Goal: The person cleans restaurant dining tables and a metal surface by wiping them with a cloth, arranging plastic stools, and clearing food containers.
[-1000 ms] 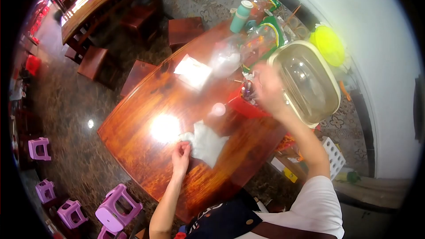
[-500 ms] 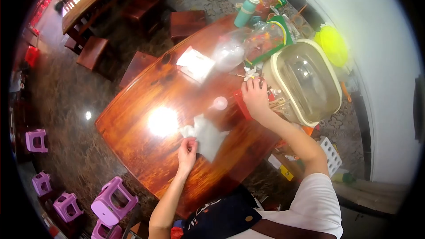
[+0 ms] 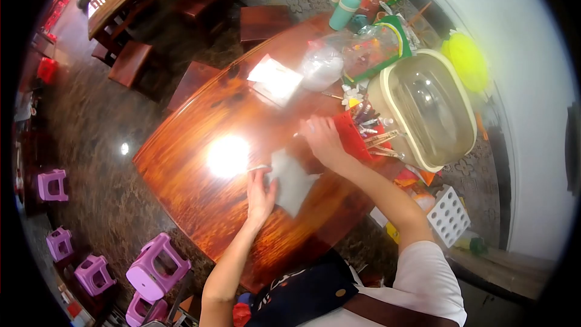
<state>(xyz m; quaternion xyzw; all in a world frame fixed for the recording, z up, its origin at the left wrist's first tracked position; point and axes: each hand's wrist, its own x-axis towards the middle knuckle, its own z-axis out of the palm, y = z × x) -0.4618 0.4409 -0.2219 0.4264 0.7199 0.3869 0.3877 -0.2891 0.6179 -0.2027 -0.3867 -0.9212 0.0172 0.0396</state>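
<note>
My left hand (image 3: pixel 260 197) rests on the wooden table (image 3: pixel 206 206) at the left edge of a crumpled white cloth (image 3: pixel 292 184). Its thumb and fingers are apart, and a thin white edge shows by the fingertips. Beyond the cloth, my right hand (image 3: pixel 321 139) has its fingers bent and closed, with a small pale bit showing at their tips; the rest of what they hold is hidden. Just right of that hand stands a red box (image 3: pixel 351 136) with tubes and brushes (image 3: pixel 382 139) in it.
A big cream-rimmed clear bin (image 3: pixel 426 109) stands at the right, near a yellow-green bowl (image 3: pixel 466 62). Farther back are white paper (image 3: pixel 275 79), clear bags (image 3: pixel 372 51) and a teal bottle (image 3: pixel 347 9). Purple stools (image 3: pixel 148 278) stand on the floor at lower left.
My right hand has moved from above the red box to the left, over the table, where a pink round item was visible before. My left hand's fingers have spread from a pinch.
</note>
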